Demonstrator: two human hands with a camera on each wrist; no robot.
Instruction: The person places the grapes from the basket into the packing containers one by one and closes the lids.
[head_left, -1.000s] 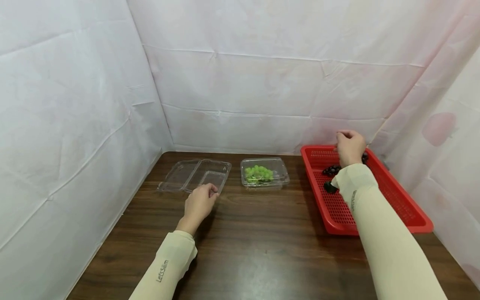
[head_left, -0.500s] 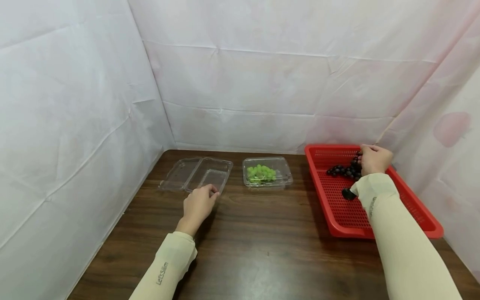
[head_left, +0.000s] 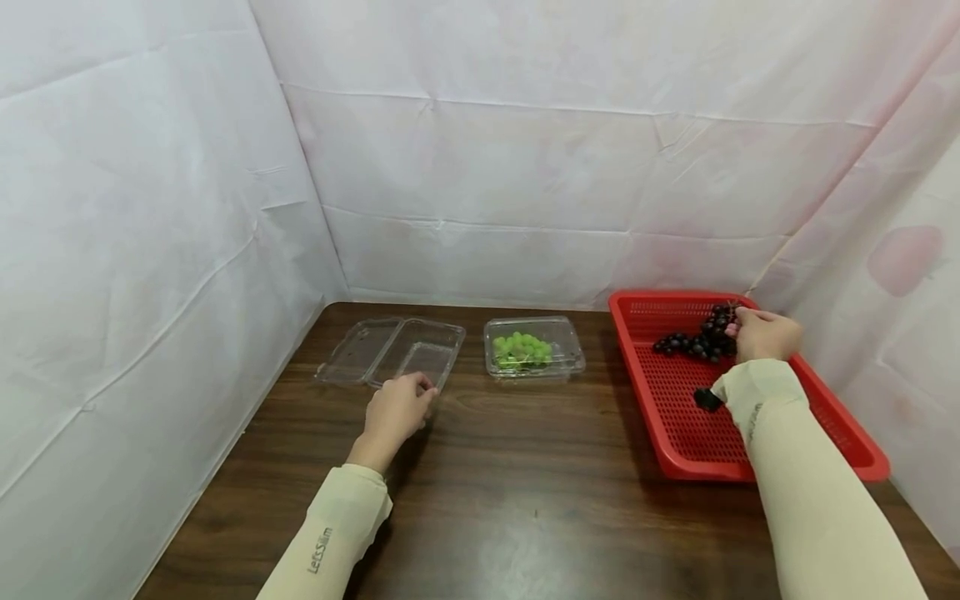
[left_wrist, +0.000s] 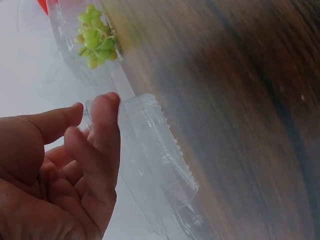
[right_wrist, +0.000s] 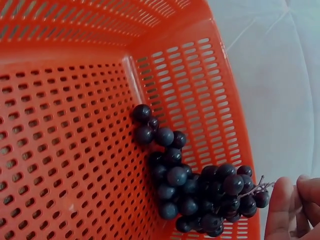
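Observation:
In the head view my right hand (head_left: 767,335) is at the far right corner of the red plastic basket (head_left: 637,396), pinching the stem of a bunch of dark grapes (right_wrist: 185,190). The right wrist view shows the stem end at my fingertips, while the bunch hangs against the basket wall and floor. On the left, my left hand (head_left: 399,410) pinches the near edge of an open clear plastic clamshell box (head_left: 384,371). Its rim lies between thumb and fingers in the left wrist view, and nothing is visible inside.
A closed clear clamshell box (head_left: 566,337) with green grapes (head_left: 522,350) stands between the open box and the basket. Everything sits on a dark wooden table (head_left: 510,483). Pale cloth walls (head_left: 480,183) rise behind and at both sides.
My right hand has moved right and down in the basket and taken hold of the dark grapes' stem. The left hand stays at the open box.

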